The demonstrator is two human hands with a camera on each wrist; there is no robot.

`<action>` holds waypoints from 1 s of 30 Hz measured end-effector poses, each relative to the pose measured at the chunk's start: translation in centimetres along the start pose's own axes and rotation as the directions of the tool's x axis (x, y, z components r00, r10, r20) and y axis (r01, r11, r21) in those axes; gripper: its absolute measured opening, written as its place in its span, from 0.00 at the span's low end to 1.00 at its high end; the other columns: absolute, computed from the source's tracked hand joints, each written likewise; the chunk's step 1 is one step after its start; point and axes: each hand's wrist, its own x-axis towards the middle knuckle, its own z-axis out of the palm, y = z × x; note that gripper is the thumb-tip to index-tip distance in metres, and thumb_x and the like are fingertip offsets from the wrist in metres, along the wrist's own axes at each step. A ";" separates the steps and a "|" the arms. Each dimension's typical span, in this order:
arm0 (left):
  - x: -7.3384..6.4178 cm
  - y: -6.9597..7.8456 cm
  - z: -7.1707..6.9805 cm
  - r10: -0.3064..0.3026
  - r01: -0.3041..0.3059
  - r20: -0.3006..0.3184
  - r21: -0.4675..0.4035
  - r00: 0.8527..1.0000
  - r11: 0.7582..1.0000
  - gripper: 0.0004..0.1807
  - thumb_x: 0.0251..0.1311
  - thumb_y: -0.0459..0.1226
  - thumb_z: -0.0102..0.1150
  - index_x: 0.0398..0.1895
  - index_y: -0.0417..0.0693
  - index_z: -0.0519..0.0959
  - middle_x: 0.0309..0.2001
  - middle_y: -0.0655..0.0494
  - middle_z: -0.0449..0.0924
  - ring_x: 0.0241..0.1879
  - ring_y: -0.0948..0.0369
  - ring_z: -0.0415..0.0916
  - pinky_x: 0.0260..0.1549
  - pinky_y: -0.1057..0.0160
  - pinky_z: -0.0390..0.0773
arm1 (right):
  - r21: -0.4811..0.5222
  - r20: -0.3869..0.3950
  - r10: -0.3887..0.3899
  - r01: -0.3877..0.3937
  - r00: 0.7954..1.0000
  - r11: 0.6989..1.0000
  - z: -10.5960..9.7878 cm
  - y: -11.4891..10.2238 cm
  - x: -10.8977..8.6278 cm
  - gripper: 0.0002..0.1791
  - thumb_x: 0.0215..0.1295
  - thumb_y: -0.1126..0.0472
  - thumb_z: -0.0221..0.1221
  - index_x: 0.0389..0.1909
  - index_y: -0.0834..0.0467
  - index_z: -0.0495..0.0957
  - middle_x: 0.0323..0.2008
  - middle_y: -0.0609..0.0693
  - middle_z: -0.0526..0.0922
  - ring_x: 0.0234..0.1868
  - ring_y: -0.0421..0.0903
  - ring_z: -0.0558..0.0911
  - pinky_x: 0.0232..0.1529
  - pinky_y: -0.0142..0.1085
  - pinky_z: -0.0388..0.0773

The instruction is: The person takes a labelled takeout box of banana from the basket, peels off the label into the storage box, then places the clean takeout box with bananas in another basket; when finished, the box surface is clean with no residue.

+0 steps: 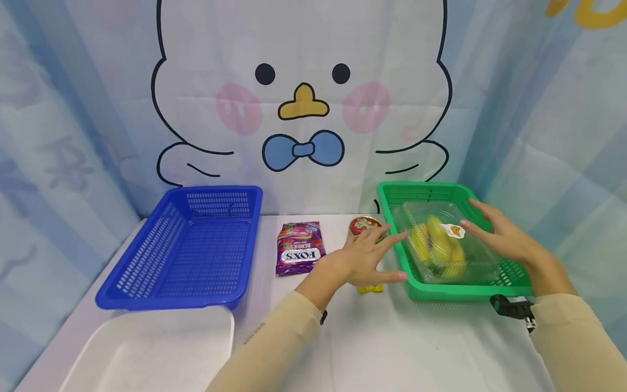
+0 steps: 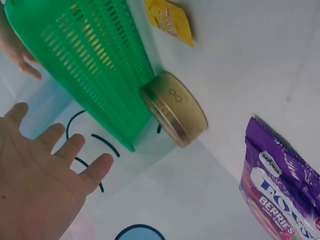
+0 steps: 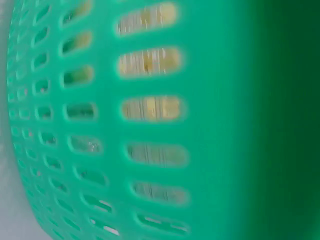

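Note:
A clear plastic box of yellow fruit, with a banana sticker on its lid, sits in the green basket. My left hand hovers by the basket's left rim with its fingers spread, holding nothing. Beneath it is a round tin with a red top, partly covered by the fingers in the head view; its gold side shows in the left wrist view. My right hand is over the box's right side, fingers extended; whether it touches the lid I cannot tell. The right wrist view shows only the basket wall.
A purple Fox's Berries candy bag lies left of the tin. A small yellow packet lies near the green basket. On the left stand a blue basket and a white tub. A printed curtain rises behind the table.

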 end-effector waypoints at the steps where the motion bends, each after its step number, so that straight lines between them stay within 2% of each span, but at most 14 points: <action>1: 0.1 0.1 0.1 0.003 -0.003 0.002 -0.002 1.000 1.000 0.48 0.66 0.72 0.46 0.83 0.78 0.38 0.85 0.57 0.34 0.82 0.46 0.40 0.75 0.31 0.45 | 0.006 0.004 0.007 -0.007 1.000 1.000 -0.1 0.0 -0.1 0.45 0.81 0.45 0.49 0.84 0.52 0.32 0.80 0.71 0.33 0.75 0.81 0.44 0.60 0.81 0.51; 8: 0.9 0.5 0.2 0.015 -0.015 0.002 0.003 1.000 1.000 0.47 0.66 0.72 0.46 0.83 0.78 0.40 0.84 0.59 0.36 0.82 0.49 0.42 0.77 0.38 0.47 | 0.028 0.059 0.018 -0.020 0.998 0.999 -1.4 -0.5 -0.6 0.43 0.82 0.43 0.46 0.84 0.54 0.35 0.81 0.68 0.39 0.74 0.80 0.50 0.60 0.78 0.57; 16: 1.4 0.5 0.9 0.000 0.000 0.015 -0.014 1.000 1.000 0.45 0.67 0.71 0.45 0.83 0.78 0.42 0.84 0.60 0.38 0.82 0.50 0.45 0.77 0.37 0.48 | 0.083 0.126 0.082 -0.092 0.989 0.992 -1.9 -0.3 0.3 0.45 0.81 0.38 0.44 0.84 0.56 0.36 0.80 0.71 0.42 0.75 0.79 0.46 0.62 0.77 0.57; 21: 1.7 0.4 1.5 -0.001 0.001 0.016 -0.055 1.000 0.998 0.43 0.68 0.71 0.45 0.82 0.78 0.46 0.84 0.60 0.39 0.82 0.51 0.45 0.76 0.35 0.49 | 0.176 0.179 0.097 -0.129 0.979 0.976 -1.3 1.0 0.7 0.46 0.81 0.38 0.44 0.83 0.58 0.35 0.80 0.71 0.39 0.76 0.78 0.45 0.67 0.75 0.56; 25: 2.1 0.3 1.7 0.010 -0.010 0.006 -0.058 1.000 0.998 0.42 0.68 0.71 0.44 0.82 0.77 0.48 0.84 0.59 0.40 0.82 0.51 0.45 0.75 0.35 0.50 | 0.263 0.212 0.095 -0.151 0.973 0.953 -1.1 2.0 0.6 0.46 0.82 0.40 0.43 0.83 0.60 0.32 0.80 0.71 0.35 0.77 0.78 0.41 0.70 0.73 0.52; 30: 2.6 0.3 1.8 0.019 -0.018 0.006 -0.058 1.000 0.998 0.42 0.68 0.71 0.45 0.82 0.75 0.50 0.84 0.59 0.42 0.81 0.52 0.46 0.75 0.36 0.51 | 0.321 0.234 0.088 -0.162 0.968 0.933 -1.2 2.8 0.4 0.45 0.83 0.42 0.43 0.82 0.61 0.32 0.80 0.70 0.31 0.77 0.77 0.38 0.71 0.73 0.48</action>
